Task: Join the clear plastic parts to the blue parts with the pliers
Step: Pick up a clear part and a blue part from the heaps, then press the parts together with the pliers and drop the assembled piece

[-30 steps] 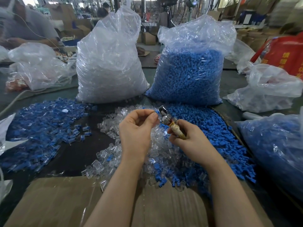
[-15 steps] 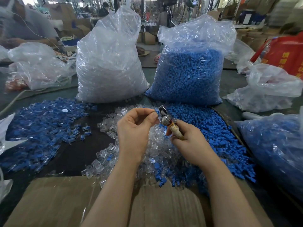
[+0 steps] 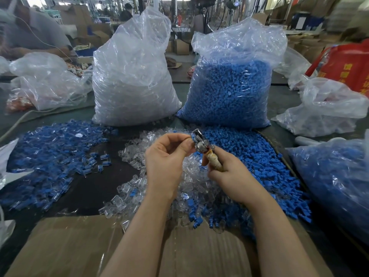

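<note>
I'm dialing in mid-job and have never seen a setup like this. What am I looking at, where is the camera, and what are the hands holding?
There is no machine here: a person works with bare hands, and the single view comes from a camera worn on the head, looking forward and down.

The right hand grips the pliers by their wrapped handle. The left hand pinches a small part at the pliers' metal head; the part is too hidden to tell more.

On the table lie a loose pile of clear parts under the hands, loose blue parts to the right, and a heap of blue-and-clear pieces to the left. Behind stand a bag of clear parts and a bag of blue parts. Cardboard lies nearest.
</note>
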Tool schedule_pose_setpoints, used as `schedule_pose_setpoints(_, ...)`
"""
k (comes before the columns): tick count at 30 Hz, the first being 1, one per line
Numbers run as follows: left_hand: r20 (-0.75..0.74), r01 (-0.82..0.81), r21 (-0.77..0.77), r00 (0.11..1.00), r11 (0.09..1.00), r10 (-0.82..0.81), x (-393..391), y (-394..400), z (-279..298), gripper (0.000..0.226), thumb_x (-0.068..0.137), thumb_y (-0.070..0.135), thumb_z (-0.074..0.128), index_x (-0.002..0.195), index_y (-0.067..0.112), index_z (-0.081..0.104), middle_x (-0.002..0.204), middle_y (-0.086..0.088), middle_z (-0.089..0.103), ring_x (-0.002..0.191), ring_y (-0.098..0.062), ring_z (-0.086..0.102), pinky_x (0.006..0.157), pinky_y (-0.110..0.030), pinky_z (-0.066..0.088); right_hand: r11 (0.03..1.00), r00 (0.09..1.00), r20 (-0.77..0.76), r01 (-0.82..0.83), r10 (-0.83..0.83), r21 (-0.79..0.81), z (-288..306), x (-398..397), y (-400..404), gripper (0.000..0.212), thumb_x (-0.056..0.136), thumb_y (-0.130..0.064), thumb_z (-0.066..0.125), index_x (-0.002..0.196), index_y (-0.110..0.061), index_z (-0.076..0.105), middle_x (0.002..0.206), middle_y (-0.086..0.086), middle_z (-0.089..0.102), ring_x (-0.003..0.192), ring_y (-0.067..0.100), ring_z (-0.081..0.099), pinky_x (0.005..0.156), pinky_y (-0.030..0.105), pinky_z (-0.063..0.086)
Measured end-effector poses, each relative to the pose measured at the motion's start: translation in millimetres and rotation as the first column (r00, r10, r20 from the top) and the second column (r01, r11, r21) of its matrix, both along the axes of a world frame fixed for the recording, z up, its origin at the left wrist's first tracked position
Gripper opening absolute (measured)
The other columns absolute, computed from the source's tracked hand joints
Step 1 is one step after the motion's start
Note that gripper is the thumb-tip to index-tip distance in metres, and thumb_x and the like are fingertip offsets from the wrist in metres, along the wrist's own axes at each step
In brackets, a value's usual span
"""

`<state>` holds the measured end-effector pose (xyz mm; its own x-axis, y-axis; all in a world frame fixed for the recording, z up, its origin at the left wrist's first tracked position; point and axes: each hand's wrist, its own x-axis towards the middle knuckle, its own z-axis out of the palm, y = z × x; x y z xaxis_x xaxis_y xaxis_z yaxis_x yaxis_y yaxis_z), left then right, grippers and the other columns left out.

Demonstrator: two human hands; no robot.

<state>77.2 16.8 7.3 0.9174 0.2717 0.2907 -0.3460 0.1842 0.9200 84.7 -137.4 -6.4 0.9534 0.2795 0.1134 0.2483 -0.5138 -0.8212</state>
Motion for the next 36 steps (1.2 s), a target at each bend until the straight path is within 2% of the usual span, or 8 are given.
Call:
schedule_pose_setpoints(6, 0.001, 0.002, -0.001, 1.000, 1.000, -0.002, -0.7, 0.2, 0.1, 0.015, 0.084, -0.006, 0.069, 0.082, 0.009, 0.070, 0.070, 0.004, 0.072, 0.066, -0.005, 0.068, 0.065, -0.015, 0.053, 1.000, 0.998, 0.048, 0.027, -0.027, 0.015, -2.9, -2.2, 2.5, 0.013, 0.072, -0.016, 0.049, 0.080, -0.027, 0.052, 0.065, -0.018, 0.055, 0.051, 0.003, 0.042, 0.051, 0.027, 0.032)
schedule_pose_setpoints(13, -0.022, 0.003, -0.020, 1.000, 1.000, -0.003, -0.4, -0.9, 1.8, 0.015, 0.085, -0.005, 0.068, 0.082, 0.010, 0.070, 0.071, 0.004, 0.073, 0.067, -0.005, 0.068, 0.065, -0.016, 0.053, 0.998, 0.997, 0.058, 0.055, -0.055, 0.004, -5.2, -1.0, 3.5, 0.016, 0.073, -0.016, 0.048, 0.081, -0.028, 0.051, 0.065, -0.015, 0.056, 0.050, 0.006, 0.041, 0.051, 0.031, 0.034)
schedule_pose_setpoints(17, -0.121, 0.015, -0.055, 0.992, 0.998, -0.022, 0.0, 5.7, 4.1, 0.010, 0.084, 0.000, 0.071, 0.085, 0.009, 0.072, 0.077, -0.002, 0.075, 0.071, -0.011, 0.071, 0.066, -0.018, 0.056, 0.995, 0.992, 0.097, 0.085, -0.080, -0.049, -5.4, 0.3, 4.4, 0.013, 0.076, -0.018, 0.051, 0.085, -0.027, 0.052, 0.067, -0.010, 0.057, 0.055, 0.009, 0.046, 0.053, 0.036, 0.038)
schedule_pose_setpoints(20, -0.275, -0.097, -0.234, 0.961, 0.967, 0.030, 3.2, 27.6, 5.4, 0.012, 0.082, 0.006, 0.071, 0.093, 0.007, 0.071, 0.084, -0.007, 0.076, 0.074, -0.014, 0.073, 0.064, -0.020, 0.057, 0.978, 0.973, 0.137, 0.197, -0.187, -0.069, -6.3, 2.7, 0.6, 0.010, 0.081, -0.018, 0.053, 0.086, -0.026, 0.053, 0.066, -0.004, 0.057, 0.057, 0.016, 0.050, 0.053, 0.036, 0.039)
schedule_pose_setpoints(26, -0.541, -0.482, -0.600, 0.832, 0.639, 0.121, 7.9, 101.3, -6.8, 0.005, 0.092, 0.005, 0.063, 0.097, 0.004, 0.065, 0.082, -0.009, 0.075, 0.070, -0.013, 0.075, 0.067, -0.023, 0.061, 0.896, 0.916, 0.176, 0.392, -0.360, -0.208, -11.1, 8.8, -9.2, 0.009, 0.090, -0.026, 0.056, 0.084, -0.029, 0.050, 0.070, -0.006, 0.059, 0.062, 0.017, 0.054, 0.051, 0.034, 0.040)
schedule_pose_setpoints(30, -0.544, -0.513, -0.732, 0.836, 0.449, 0.070, 5.8, 134.0, -21.5, 0.026, 0.101, 0.004, 0.049, 0.125, 0.002, 0.057, 0.092, -0.009, 0.070, 0.090, -0.013, 0.071, 0.058, -0.022, 0.059, 0.827, 0.894, 0.192, 0.449, -0.406, -0.339, -15.8, 12.4, -13.5, 0.012, 0.091, -0.034, 0.056, 0.084, -0.027, 0.049, 0.071, -0.007, 0.059, 0.061, 0.014, 0.054, 0.048, 0.029, 0.035)
schedule_pose_setpoints(33, -0.534, -0.535, -0.780, 0.840, 0.324, 0.101, 5.5, 144.7, -27.0, 0.030, 0.101, 0.002, 0.047, 0.130, 0.001, 0.054, 0.101, -0.010, 0.070, 0.093, -0.016, 0.071, 0.051, -0.024, 0.057, 0.779, 0.882, 0.187, 0.470, -0.432, -0.415, -19.1, 15.3, -17.7, 0.016, 0.092, -0.035, 0.055, 0.081, -0.026, 0.048, 0.072, -0.006, 0.058, 0.062, 0.015, 0.053, 0.049, 0.029, 0.035)
schedule_pose_setpoints(36, -0.496, -0.514, -0.821, 0.858, 0.250, 0.132, 4.8, 148.0, -28.1, 0.030, 0.101, 0.002, 0.047, 0.130, 0.000, 0.056, 0.112, -0.010, 0.068, 0.103, -0.018, 0.069, 0.062, -0.024, 0.060, 0.746, 0.873, 0.184, 0.483, -0.452, -0.458, -20.5, 17.0, -20.8, 0.018, 0.091, -0.034, 0.055, 0.078, -0.024, 0.048, 0.071, -0.002, 0.057, 0.062, 0.017, 0.052, 0.051, 0.030, 0.036)
